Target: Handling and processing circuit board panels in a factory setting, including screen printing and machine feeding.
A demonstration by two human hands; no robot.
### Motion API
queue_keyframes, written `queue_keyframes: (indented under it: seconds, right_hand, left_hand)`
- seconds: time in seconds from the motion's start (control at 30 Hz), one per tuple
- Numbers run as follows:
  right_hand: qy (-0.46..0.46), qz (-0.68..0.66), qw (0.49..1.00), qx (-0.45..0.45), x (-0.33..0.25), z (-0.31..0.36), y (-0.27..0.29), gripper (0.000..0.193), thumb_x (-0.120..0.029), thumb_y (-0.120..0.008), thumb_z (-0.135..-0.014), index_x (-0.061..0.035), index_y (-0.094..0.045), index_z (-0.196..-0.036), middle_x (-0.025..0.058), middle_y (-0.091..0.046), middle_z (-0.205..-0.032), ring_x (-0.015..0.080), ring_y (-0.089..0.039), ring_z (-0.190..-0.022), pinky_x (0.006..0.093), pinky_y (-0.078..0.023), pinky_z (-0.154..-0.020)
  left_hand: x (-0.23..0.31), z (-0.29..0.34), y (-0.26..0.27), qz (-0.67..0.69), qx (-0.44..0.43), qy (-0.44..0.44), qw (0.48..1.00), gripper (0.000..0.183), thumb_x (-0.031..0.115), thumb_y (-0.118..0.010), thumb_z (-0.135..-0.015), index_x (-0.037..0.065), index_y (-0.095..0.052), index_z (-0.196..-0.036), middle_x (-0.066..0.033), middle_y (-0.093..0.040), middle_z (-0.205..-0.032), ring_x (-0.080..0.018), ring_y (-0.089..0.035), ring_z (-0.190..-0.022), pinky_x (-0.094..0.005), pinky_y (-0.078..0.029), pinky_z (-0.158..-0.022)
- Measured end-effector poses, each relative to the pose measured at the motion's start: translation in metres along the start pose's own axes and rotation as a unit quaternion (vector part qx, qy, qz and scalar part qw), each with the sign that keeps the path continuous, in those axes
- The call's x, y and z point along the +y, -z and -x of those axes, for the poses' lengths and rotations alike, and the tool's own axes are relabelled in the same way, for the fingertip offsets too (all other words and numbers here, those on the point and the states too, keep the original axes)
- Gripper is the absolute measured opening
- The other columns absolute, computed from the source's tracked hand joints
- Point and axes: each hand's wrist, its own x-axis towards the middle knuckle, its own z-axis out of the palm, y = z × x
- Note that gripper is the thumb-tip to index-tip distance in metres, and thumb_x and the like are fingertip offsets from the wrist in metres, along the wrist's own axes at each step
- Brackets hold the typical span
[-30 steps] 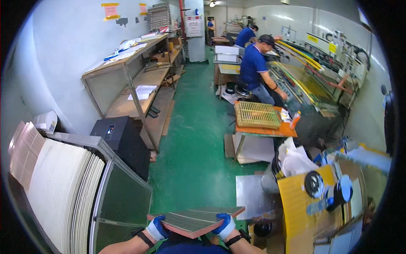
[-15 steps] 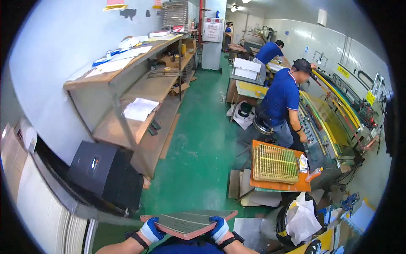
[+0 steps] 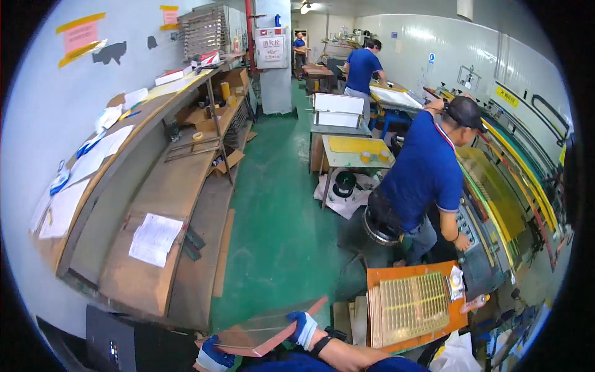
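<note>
A flat stack of thin boards, grey-green on top with pinkish edges, is carried low in front of me over the green floor. My left hand, in a blue and white glove, grips its near left corner. On the right side, my right hand, gloved the same way, has its fingers curled over the edge. The stack tilts, its right end higher than its left. The undersides of both hands are hidden.
Left stands a long wooden shelf bench holding papers. At right, an orange board carries stacked gridded panels. Beyond it a co-worker in blue leans over a machine. The green floor forms an aisle toward a pillar.
My view has moved forward along the aisle, so bench and co-worker look nearer. The held stack has swung left and tilted, its right end rising; both hands keep their grip.
</note>
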Motion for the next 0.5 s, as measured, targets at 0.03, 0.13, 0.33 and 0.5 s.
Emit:
queue_keyframes:
  seconds: [0.03, 0.13, 0.33, 0.5]
  right_hand:
    - [-0.017, 0.008, 1.000, -0.003, -0.028, -0.013, -0.017, 0.021, -0.027, -0.058, -0.084, -0.0156, -0.044, -0.074, 0.0057, -0.044, -0.066, 0.0249, -0.049, -0.066, 0.0417, -0.046, -0.068]
    - [0.163, 0.285, 0.943, -0.061, -0.107, -0.056, -0.064, 0.024, -0.031, -0.061, -0.082, -0.0157, -0.043, -0.074, 0.0065, -0.046, -0.067, 0.0254, -0.051, -0.068, 0.0444, -0.047, -0.066]
    - [-0.032, -0.030, 0.999, 0.021, -0.243, -0.188, -0.154, 0.016, -0.019, -0.059, -0.083, -0.0075, -0.054, -0.092, 0.0098, -0.055, -0.094, 0.0295, -0.056, -0.093, 0.0508, -0.045, -0.089]
    - [0.068, 0.075, 0.994, -0.042, -0.355, -0.277, -0.225, 0.021, -0.030, -0.056, -0.084, -0.0155, -0.046, -0.073, 0.0099, -0.050, -0.070, 0.0305, -0.055, -0.075, 0.0447, -0.046, -0.071]
  left_hand:
    - [0.019, -0.022, -0.010, 0.031, 0.011, 0.005, 0.999, 0.062, 0.040, -0.068, -0.087, 0.008, -0.049, -0.137, -0.0189, -0.054, -0.135, -0.0245, -0.050, -0.124, -0.0407, -0.041, -0.108]
    - [0.062, -0.103, -0.029, 0.131, 0.047, 0.000, 0.990, 0.054, 0.036, -0.068, -0.087, 0.006, -0.055, -0.131, -0.0189, -0.061, -0.124, -0.0251, -0.057, -0.111, -0.0405, -0.044, -0.101]
    - [0.146, -0.299, 0.015, 0.284, 0.109, 0.051, 0.951, 0.035, 0.027, -0.042, -0.092, 0.010, -0.059, -0.117, -0.0060, -0.066, -0.113, -0.0221, -0.063, -0.106, -0.0381, -0.051, -0.086]
    - [0.255, -0.459, 0.039, -0.522, -0.020, -0.208, 0.827, 0.034, 0.024, -0.056, -0.086, 0.010, -0.064, -0.116, -0.0122, -0.069, -0.111, -0.0247, -0.065, -0.104, -0.0382, -0.052, -0.086]
